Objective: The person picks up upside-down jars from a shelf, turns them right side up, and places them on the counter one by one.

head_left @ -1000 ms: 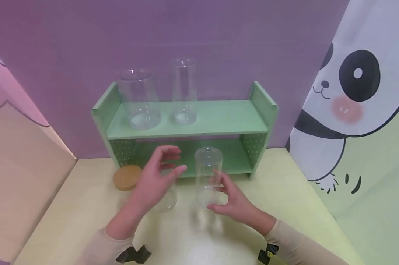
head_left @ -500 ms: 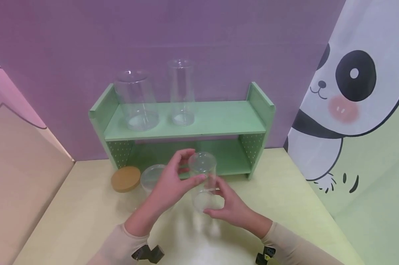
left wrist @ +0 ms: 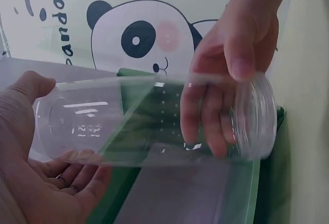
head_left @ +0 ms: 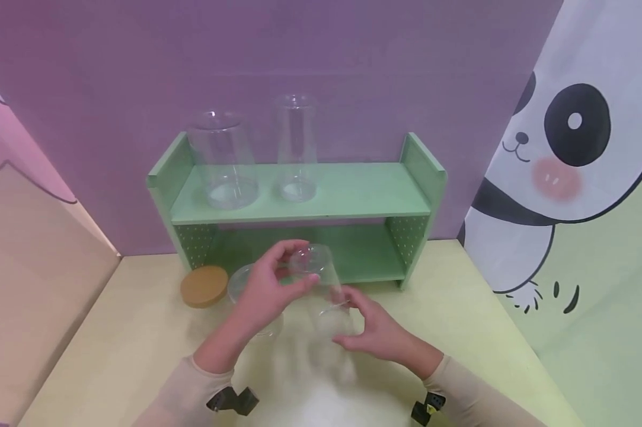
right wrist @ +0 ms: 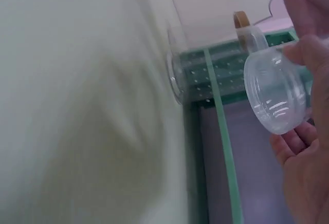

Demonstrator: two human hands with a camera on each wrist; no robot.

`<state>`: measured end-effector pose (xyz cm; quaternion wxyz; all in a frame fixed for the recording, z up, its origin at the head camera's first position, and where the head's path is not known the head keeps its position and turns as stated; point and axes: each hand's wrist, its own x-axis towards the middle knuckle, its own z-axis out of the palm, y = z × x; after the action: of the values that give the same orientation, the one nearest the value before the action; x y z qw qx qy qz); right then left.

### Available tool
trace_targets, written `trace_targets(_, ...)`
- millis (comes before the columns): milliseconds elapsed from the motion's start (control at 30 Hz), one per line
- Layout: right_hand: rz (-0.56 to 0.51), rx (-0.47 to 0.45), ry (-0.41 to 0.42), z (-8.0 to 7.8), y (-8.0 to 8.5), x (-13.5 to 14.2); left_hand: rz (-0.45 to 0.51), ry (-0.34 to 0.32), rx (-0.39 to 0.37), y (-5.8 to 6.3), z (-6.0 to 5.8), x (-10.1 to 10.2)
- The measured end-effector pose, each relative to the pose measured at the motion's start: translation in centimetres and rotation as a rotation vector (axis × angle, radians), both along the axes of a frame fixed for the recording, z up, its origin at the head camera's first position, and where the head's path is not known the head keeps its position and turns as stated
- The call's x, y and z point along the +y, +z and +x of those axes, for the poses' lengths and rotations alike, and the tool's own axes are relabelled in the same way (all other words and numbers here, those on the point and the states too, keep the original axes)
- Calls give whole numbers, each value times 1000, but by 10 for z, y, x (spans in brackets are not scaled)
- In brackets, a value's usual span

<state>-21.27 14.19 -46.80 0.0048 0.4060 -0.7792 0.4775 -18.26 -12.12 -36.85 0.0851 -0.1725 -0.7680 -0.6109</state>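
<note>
In the head view, both hands hold a clear cylindrical jar (head_left: pixel 323 287) tilted, its top leaning left, just above the table. My left hand (head_left: pixel 264 290) grips its upper end, thumb on the near side and fingers behind. Around the lower part curl the fingers and thumb of my right hand (head_left: pixel 374 329). The left wrist view shows the jar (left wrist: pixel 139 121) spanning from one hand to the other, with small markings near the left hand's end. Partly hidden behind my left hand, a second clear jar (head_left: pixel 240 279) with a whitish round top stands on the table.
A green two-tier shelf (head_left: pixel 353 187) stands against the purple wall. Its upper board bears a wide clear jar (head_left: pixel 224 160) and a tall narrow one (head_left: pixel 297 148). A round cork-coloured lid (head_left: pixel 204 286) is at the shelf's front left. Pale table (head_left: pixel 459 332) surrounds the hands.
My left hand has come rightward from above the second jar to the held jar's upper end. The held jar has gone from upright to tilted, its top leaning left.
</note>
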Motion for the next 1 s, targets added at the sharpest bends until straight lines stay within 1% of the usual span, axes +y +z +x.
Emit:
trace_targets(167,23,-63,-45,-4,9,12,21,-4,37,-2,0,-17)
trace_targets(267,-7,-103,-33,-7,18,19,9,-6,54,-5,1,-27)
trace_targets(367,-79,-144,1,-10,26,24,10,-17,58,-9,4,-35)
trace_targets(467,-182,-157,61,-14,33,28,5,-22,51,-12,7,-41)
trace_targets(567,-276,-168,110,-20,38,32,-6,-32,29,-17,10,-46)
trace_targets(667,-344,-191,135,-23,42,35,-36,-38,-2,-22,13,-50)
trace_targets(767,-373,-195,138,-25,46,38,-80,-38,-29,-27,14,-53)
trace_targets(833,-381,-195,131,-25,48,40,-104,-39,-31,-30,14,-53)
trace_targets(933,-400,-214,97,-25,51,42,-146,-41,-22,-33,15,-53)
trace_targets(1000,-425,-243,66,-25,55,42,-195,-32,-12,-35,17,-52)
